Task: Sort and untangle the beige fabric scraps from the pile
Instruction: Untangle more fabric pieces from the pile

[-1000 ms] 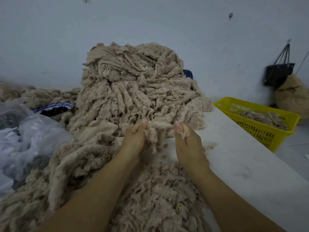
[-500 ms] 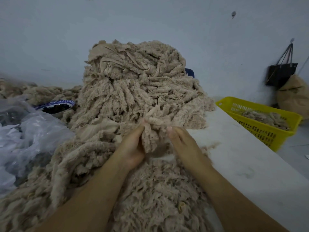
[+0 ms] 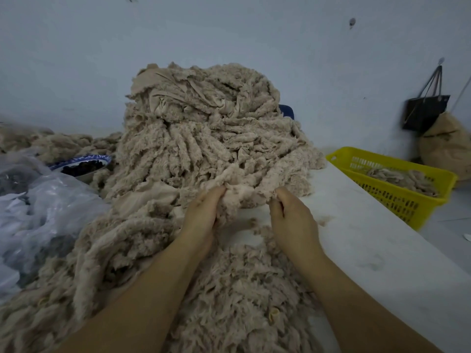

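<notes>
A person's two bare hands work at the centre of the frame, at the foot of a tall pile (image 3: 204, 128) of beige fabric scraps heaped on a white counter (image 3: 369, 238). The left hand (image 3: 201, 212) and the right hand (image 3: 290, 215) hold one fluffy scrap (image 3: 244, 189) between them; the left fingers (image 3: 216, 192) are curled and pinch its left edge; the right fingers (image 3: 283, 193) are curled round its right edge. The scrap touches the base of the pile and seems not yet free of it.

The step in hand looks like teasing this one scrap loose; the next move probably calls for a gentle pull outward and towards the body, since the strands cling to their neighbours and a hard tug could drag more of the heap down.

More loose scraps (image 3: 242, 289) lie under the forearms at lower centre. At right, a yellow basket (image 3: 397, 202) holds a few beige scraps; behind it are a black bag (image 3: 425, 110) hung on the wall and a brown sack (image 3: 448, 143). At left sit a crumpled clear plastic bag (image 3: 51, 200) and a blue-rimmed bowl (image 3: 84, 161) of something dark, half crowded by fabric.
</notes>
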`<state>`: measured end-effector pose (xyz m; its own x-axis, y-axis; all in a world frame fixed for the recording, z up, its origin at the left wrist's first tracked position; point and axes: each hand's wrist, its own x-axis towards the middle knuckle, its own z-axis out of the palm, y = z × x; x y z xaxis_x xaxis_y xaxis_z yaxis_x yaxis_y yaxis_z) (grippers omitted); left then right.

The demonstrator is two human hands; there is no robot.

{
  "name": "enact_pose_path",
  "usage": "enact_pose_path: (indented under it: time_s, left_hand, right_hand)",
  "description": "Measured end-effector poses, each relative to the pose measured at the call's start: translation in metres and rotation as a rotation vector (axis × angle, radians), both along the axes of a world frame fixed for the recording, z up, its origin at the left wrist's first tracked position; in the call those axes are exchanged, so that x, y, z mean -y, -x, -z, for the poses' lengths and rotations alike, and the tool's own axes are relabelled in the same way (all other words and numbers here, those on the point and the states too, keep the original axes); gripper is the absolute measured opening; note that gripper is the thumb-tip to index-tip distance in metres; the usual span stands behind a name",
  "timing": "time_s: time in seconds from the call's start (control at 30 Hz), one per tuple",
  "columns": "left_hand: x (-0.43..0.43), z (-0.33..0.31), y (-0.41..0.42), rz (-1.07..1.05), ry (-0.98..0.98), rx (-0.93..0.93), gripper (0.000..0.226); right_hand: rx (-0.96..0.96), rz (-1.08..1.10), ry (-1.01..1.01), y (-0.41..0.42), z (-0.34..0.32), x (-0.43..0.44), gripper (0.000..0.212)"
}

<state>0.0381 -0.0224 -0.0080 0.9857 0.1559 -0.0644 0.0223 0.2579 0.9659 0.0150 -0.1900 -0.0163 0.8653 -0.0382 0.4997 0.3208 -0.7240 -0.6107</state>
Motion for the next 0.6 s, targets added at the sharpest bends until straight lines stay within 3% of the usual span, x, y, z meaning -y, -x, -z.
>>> enact_pose_path:
  time_s: [0.23,0.33,0.37,0.43,0.53,0.6]
  left_hand:
    - [-0.001,0.006,-0.007,-0.147,0.025,0.012,0.03]
    - [-0.021,0.002,-0.01,-0.257,0.211,-0.04,0.032]
    - [-0.03,0.003,-0.012,-0.303,0.145,-0.05,0.037]
    - [-0.033,0.006,-0.012,-0.31,-0.125,-0.026,0.044]
    - [-0.012,0.004,-0.003,-0.25,-0.323,0.093,0.044]
    - [-0.002,-0.002,0.003,-0.254,-0.373,0.152,0.036]
  right_hand:
    - [0.221,0.002,-0.022,0.009,-0.004,-0.009,0.027]
    - [0.278,0.118,-0.391,0.006,-0.012,0.003,0.023]
    - [0.28,0.171,-0.508,0.004,-0.014,0.011,0.024]
    - [0.14,0.199,-0.489,-0.002,-0.011,0.025,0.026]
    - [-0.292,0.044,-0.184,-0.007,0.004,0.017,0.042]
    - [-0.296,-0.034,-0.137,-0.005,0.006,0.008,0.056]
